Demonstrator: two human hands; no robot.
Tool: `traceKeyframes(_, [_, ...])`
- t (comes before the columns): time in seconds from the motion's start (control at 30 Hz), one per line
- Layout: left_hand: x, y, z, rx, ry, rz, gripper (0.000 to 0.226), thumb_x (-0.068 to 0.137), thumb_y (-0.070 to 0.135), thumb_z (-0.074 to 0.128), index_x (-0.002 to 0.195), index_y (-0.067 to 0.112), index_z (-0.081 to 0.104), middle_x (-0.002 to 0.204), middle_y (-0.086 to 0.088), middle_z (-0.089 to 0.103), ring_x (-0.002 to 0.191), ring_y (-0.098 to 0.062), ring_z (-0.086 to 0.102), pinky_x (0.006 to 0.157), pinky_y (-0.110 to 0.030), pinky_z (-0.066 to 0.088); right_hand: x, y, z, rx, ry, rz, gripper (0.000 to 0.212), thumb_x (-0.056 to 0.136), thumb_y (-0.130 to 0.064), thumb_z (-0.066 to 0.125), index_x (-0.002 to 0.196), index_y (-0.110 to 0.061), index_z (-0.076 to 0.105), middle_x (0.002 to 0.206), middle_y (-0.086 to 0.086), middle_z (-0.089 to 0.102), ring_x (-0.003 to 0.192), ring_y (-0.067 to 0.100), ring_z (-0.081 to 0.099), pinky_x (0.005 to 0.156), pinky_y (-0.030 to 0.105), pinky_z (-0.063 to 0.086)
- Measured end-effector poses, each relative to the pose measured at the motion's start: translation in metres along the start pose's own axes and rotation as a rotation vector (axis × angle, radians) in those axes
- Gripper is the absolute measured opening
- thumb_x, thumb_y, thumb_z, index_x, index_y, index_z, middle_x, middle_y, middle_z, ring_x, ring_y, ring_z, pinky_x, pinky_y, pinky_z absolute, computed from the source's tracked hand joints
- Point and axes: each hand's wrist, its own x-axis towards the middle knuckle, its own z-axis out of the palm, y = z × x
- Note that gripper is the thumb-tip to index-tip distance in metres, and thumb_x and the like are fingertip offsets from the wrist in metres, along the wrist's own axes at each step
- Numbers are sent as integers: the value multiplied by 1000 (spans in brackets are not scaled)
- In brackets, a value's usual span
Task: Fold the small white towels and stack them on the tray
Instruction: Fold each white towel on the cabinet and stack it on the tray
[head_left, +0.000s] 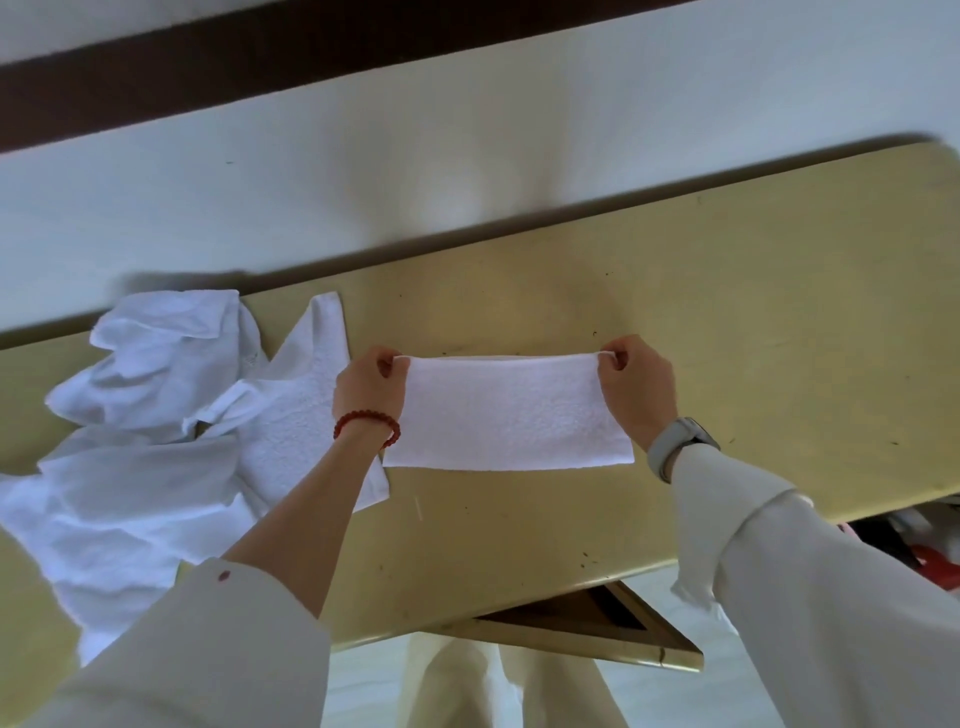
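From the head view we see a small white towel (506, 413) stretched flat between both hands above the yellow worktop (753, 291), already doubled into a long strip. The left hand (370, 389) pinches its far left corner with curled fingers (387, 364), and the right hand (635, 387) pinches the far right corner the same way. We judge the step in hand to be the next fold: to do it well we would keep the strip taut, line the corners up exactly, and lay it down before creasing, so the edges meet squarely. A heap of unfolded towels (140, 441) lies to the left, its nearest piece just beside the left wrist with its red bead bracelet (366, 428). To the right the worktop is bare out to its rounded far corner, giving room to set the fold down. The near edge runs close under the forearms. We see no tray in this view.
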Motion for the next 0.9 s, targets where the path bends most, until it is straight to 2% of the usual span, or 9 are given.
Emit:
traceKeyframes(0.23, [9, -1, 1, 87, -46, -17, 28, 94, 34, 45, 110, 16, 59, 99, -5, 65, 82, -18, 51, 73, -29, 41, -2, -3, 3, -36, 30, 26, 14, 90, -13, 43, 90, -9, 56, 78, 3, 58, 74, 24, 54, 68, 35, 45])
traceKeyframes(0.4, [9, 3, -1, 161, -77, -38, 19, 92, 30, 44, 101, 19, 56, 85, -1, 57, 79, -21, 52, 70, -30, 40, 0, -7, 4, -86, 29, 36, 15, 90, -13, 42, 94, -8, 56, 81, 6, 60, 72, 23, 52, 65, 31, 41])
traceKeyframes(0.53, [7, 7, -1, 190, -62, -47, 14, 90, 27, 45, 94, 16, 52, 84, -3, 57, 76, -21, 50, 66, -30, 38, 0, -9, 7, -83, 33, 63, 18, 90, -11, 41, 103, -7, 53, 92, 10, 61, 76, 24, 51, 65, 32, 40])
traceKeyframes(0.63, [2, 7, 0, 151, 13, -16, 20, 91, 27, 48, 103, 12, 51, 102, -8, 56, 83, -23, 52, 68, -32, 40, -2, -9, 8, -66, 46, 49, 29, 89, -9, 45, 118, -6, 49, 112, 14, 54, 91, 29, 52, 72, 33, 41])
traceKeyframes(0.7, [-4, 2, 1, 165, 120, 91, 29, 90, 26, 51, 113, 9, 50, 113, -12, 51, 97, -28, 51, 73, -36, 43, -9, -8, 7, -155, 142, -58, 35, 87, -9, 52, 121, -4, 49, 117, 18, 50, 100, 34, 50, 79, 38, 41])
traceKeyframes(0.8, [-23, -8, 9, 293, 233, 497, 30, 87, 20, 45, 112, 5, 55, 112, -16, 58, 100, -34, 56, 77, -40, 48, -25, -5, 11, -433, 310, -380, 31, 82, -12, 48, 112, -8, 57, 112, 15, 57, 97, 33, 54, 78, 40, 41])
traceKeyframes(0.87, [-39, -12, 24, 402, 160, 699, 38, 86, 21, 36, 115, 7, 56, 120, -13, 59, 111, -32, 55, 90, -44, 48, -39, -3, 24, -488, 216, -554, 38, 80, -13, 39, 113, -9, 56, 119, 12, 58, 107, 29, 54, 89, 42, 37])
traceKeyframes(0.9, [-46, -12, 32, 446, 97, 757, 43, 86, 21, 34, 120, 7, 55, 127, -11, 57, 120, -30, 50, 97, -47, 43, -45, -2, 33, -495, 141, -603, 41, 80, -13, 36, 117, -8, 55, 124, 13, 57, 113, 30, 54, 96, 44, 36])
